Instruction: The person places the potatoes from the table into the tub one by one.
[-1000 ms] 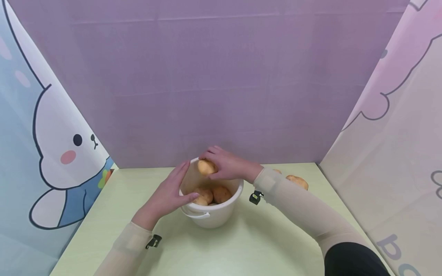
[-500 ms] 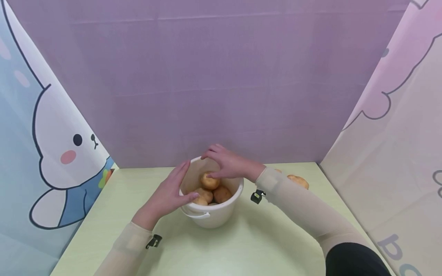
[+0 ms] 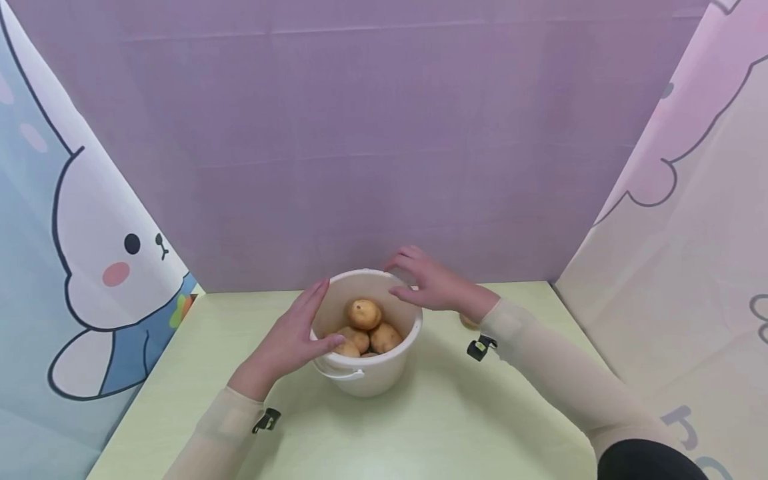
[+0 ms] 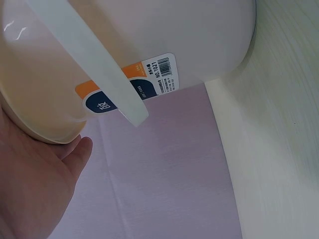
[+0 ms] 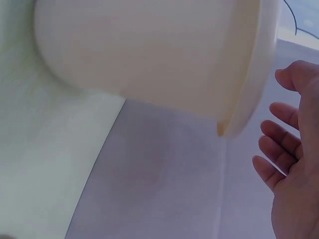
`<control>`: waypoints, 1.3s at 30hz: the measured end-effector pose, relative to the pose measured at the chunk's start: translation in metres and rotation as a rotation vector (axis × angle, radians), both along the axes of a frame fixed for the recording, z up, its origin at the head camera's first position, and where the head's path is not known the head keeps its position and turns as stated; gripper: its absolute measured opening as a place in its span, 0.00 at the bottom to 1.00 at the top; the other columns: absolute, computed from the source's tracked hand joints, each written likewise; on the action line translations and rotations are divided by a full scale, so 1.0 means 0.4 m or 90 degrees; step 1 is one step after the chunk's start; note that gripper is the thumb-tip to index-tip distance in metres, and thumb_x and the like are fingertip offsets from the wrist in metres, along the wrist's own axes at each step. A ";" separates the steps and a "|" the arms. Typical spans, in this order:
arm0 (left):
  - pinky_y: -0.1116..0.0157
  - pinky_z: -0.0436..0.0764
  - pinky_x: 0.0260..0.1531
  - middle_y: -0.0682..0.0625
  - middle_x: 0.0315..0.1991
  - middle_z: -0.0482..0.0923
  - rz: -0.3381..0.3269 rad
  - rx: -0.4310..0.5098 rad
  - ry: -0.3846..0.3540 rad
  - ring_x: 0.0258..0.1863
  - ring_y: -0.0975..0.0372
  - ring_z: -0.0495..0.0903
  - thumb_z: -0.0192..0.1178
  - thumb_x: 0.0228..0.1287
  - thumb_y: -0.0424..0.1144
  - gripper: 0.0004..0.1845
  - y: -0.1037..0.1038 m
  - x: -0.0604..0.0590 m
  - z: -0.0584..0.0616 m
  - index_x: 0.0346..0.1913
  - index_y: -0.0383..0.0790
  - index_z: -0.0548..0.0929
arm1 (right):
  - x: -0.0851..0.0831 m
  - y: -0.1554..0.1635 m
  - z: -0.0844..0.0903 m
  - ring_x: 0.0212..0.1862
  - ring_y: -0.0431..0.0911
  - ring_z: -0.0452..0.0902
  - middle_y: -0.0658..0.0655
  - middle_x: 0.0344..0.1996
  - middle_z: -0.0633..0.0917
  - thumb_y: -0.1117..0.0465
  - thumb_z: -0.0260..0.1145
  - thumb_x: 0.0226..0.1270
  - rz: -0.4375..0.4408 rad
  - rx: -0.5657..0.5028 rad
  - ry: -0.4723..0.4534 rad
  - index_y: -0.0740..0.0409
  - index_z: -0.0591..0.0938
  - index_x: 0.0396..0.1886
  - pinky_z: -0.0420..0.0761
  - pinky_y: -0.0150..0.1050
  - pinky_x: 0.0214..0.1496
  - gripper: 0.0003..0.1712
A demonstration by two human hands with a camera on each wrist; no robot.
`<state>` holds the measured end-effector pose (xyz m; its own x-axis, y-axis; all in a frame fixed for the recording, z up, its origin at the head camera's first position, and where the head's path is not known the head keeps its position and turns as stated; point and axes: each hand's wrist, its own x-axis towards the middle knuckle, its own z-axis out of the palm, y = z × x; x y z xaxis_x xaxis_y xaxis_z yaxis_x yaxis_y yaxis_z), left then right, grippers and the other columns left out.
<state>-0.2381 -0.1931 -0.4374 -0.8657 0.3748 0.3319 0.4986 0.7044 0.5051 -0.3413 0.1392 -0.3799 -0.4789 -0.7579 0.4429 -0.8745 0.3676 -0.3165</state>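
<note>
A white bucket (image 3: 373,378) stands on the table with several potatoes in it. The topmost potato (image 3: 364,314) lies on the others. My left hand (image 3: 292,335) rests on the bucket's left rim, its fingers straight along it and the thumb reaching over the front rim above the potatoes. In the left wrist view, fingertips (image 4: 82,149) show just past the rim. My right hand (image 3: 433,283) hovers at the right back rim with loosely bent fingers and nothing between them. The right wrist view shows its fingers (image 5: 279,149) apart from the rim.
Beside my right wrist, another potato (image 3: 468,322) lies on the table, mostly hidden by the arm. A purple cloth backdrop (image 3: 384,147) rises behind the pale table (image 3: 372,447). Printed panels flank it. The bucket's handle (image 3: 342,375) hangs at its front left.
My right hand lets go of a potato, which drops onto the others in the bucket, and then moves right to the rim. My left hand stays where it was.
</note>
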 end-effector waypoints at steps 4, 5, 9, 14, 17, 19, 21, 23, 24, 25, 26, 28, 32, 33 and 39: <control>0.32 0.64 0.79 0.39 0.89 0.52 -0.002 -0.001 0.004 0.86 0.40 0.56 0.75 0.69 0.59 0.60 -0.001 -0.002 -0.003 0.91 0.40 0.50 | 0.000 0.057 -0.021 0.63 0.53 0.75 0.56 0.57 0.83 0.57 0.76 0.75 -0.035 -0.011 0.003 0.59 0.86 0.61 0.79 0.55 0.68 0.20; 0.33 0.63 0.79 0.39 0.89 0.52 -0.003 -0.001 0.004 0.86 0.40 0.55 0.75 0.69 0.59 0.60 0.000 -0.002 -0.003 0.91 0.40 0.50 | 0.001 0.071 -0.028 0.64 0.53 0.75 0.55 0.57 0.83 0.57 0.76 0.75 -0.042 -0.012 0.000 0.58 0.86 0.61 0.79 0.56 0.69 0.20; 0.33 0.63 0.79 0.40 0.90 0.51 -0.003 -0.002 0.006 0.86 0.40 0.55 0.75 0.69 0.59 0.61 -0.001 -0.004 -0.006 0.91 0.40 0.50 | 0.003 0.129 -0.059 0.68 0.53 0.74 0.56 0.61 0.82 0.56 0.76 0.76 -0.077 -0.011 -0.025 0.56 0.85 0.65 0.78 0.57 0.72 0.22; 0.33 0.63 0.79 0.39 0.90 0.51 -0.004 0.000 0.008 0.86 0.40 0.55 0.76 0.69 0.58 0.61 -0.002 -0.006 -0.008 0.91 0.40 0.50 | 0.013 0.198 -0.097 0.69 0.53 0.73 0.58 0.65 0.81 0.54 0.76 0.77 -0.138 -0.009 -0.067 0.55 0.83 0.68 0.79 0.59 0.73 0.25; 0.33 0.63 0.79 0.39 0.90 0.51 -0.005 -0.001 0.006 0.87 0.41 0.55 0.75 0.69 0.60 0.61 -0.001 -0.005 -0.006 0.91 0.40 0.50 | 0.028 0.236 -0.113 0.70 0.52 0.73 0.55 0.65 0.81 0.55 0.76 0.78 -0.170 -0.015 -0.090 0.53 0.84 0.67 0.78 0.60 0.73 0.23; 0.33 0.63 0.79 0.39 0.90 0.51 -0.006 -0.003 0.006 0.87 0.40 0.55 0.74 0.69 0.62 0.61 -0.001 -0.005 -0.006 0.91 0.40 0.50 | 0.037 0.259 -0.121 0.71 0.52 0.73 0.54 0.65 0.81 0.55 0.75 0.78 -0.182 -0.022 -0.103 0.53 0.84 0.66 0.77 0.60 0.73 0.22; 0.33 0.63 0.79 0.39 0.89 0.51 -0.006 -0.004 0.006 0.86 0.40 0.55 0.74 0.69 0.62 0.61 -0.001 -0.007 -0.005 0.91 0.40 0.50 | 0.043 0.283 -0.131 0.71 0.52 0.72 0.53 0.65 0.81 0.56 0.75 0.78 -0.193 -0.029 -0.109 0.52 0.84 0.66 0.76 0.60 0.74 0.21; 0.33 0.63 0.79 0.39 0.89 0.52 -0.006 -0.005 0.007 0.86 0.40 0.55 0.74 0.69 0.62 0.61 -0.002 -0.008 -0.005 0.91 0.40 0.50 | 0.042 0.306 -0.144 0.72 0.53 0.72 0.53 0.66 0.80 0.55 0.75 0.78 -0.205 -0.035 -0.109 0.51 0.84 0.65 0.75 0.60 0.74 0.21; 0.33 0.64 0.79 0.39 0.89 0.52 -0.006 -0.005 0.009 0.86 0.40 0.55 0.75 0.69 0.61 0.61 -0.003 -0.009 -0.005 0.91 0.40 0.50 | 0.041 0.317 -0.150 0.71 0.53 0.72 0.54 0.65 0.80 0.55 0.75 0.78 -0.212 -0.038 -0.105 0.51 0.84 0.65 0.75 0.61 0.73 0.21; 0.33 0.64 0.79 0.39 0.89 0.52 -0.005 -0.004 0.009 0.86 0.40 0.55 0.76 0.68 0.59 0.61 -0.002 -0.010 -0.004 0.91 0.40 0.50 | 0.040 0.327 -0.157 0.71 0.54 0.73 0.54 0.65 0.80 0.56 0.75 0.78 -0.217 -0.041 -0.100 0.52 0.83 0.64 0.75 0.61 0.73 0.20; 0.32 0.64 0.79 0.39 0.89 0.52 -0.005 -0.005 0.010 0.86 0.40 0.55 0.76 0.68 0.58 0.61 -0.003 -0.011 -0.005 0.91 0.40 0.50 | 0.038 0.337 -0.164 0.70 0.55 0.73 0.54 0.64 0.80 0.56 0.75 0.77 -0.223 -0.044 -0.094 0.52 0.84 0.64 0.75 0.62 0.72 0.20; 0.33 0.64 0.79 0.39 0.89 0.52 -0.005 -0.005 0.011 0.86 0.40 0.56 0.76 0.68 0.58 0.61 -0.003 -0.011 -0.004 0.91 0.39 0.51 | 0.036 0.358 -0.179 0.69 0.56 0.74 0.56 0.63 0.81 0.57 0.76 0.77 -0.236 -0.047 -0.075 0.54 0.84 0.62 0.76 0.62 0.70 0.19; 0.33 0.64 0.79 0.39 0.89 0.52 -0.007 -0.002 0.010 0.86 0.40 0.55 0.77 0.68 0.58 0.61 -0.003 -0.010 -0.004 0.91 0.39 0.51 | 0.035 0.394 -0.205 0.65 0.59 0.76 0.60 0.60 0.83 0.60 0.76 0.75 -0.261 -0.055 -0.045 0.58 0.85 0.58 0.80 0.62 0.62 0.17; 0.33 0.63 0.79 0.38 0.89 0.52 -0.007 -0.002 0.010 0.86 0.40 0.55 0.76 0.68 0.58 0.61 -0.003 -0.009 -0.004 0.91 0.39 0.51 | 0.036 0.402 -0.211 0.65 0.60 0.76 0.61 0.60 0.83 0.60 0.76 0.75 -0.268 -0.056 -0.040 0.59 0.85 0.58 0.81 0.63 0.61 0.17; 0.33 0.64 0.79 0.38 0.89 0.52 -0.006 -0.003 0.010 0.86 0.40 0.55 0.76 0.68 0.59 0.61 -0.004 -0.008 -0.005 0.91 0.39 0.51 | 0.045 0.442 -0.237 0.63 0.64 0.76 0.63 0.57 0.83 0.65 0.78 0.70 -0.294 -0.065 -0.027 0.62 0.86 0.55 0.77 0.66 0.64 0.17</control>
<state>-0.2414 -0.1947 -0.4395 -0.8568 0.3845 0.3437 0.5131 0.7022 0.4935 -0.3233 0.3161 -0.4749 -0.7745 -0.4152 0.4773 -0.6128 0.6796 -0.4032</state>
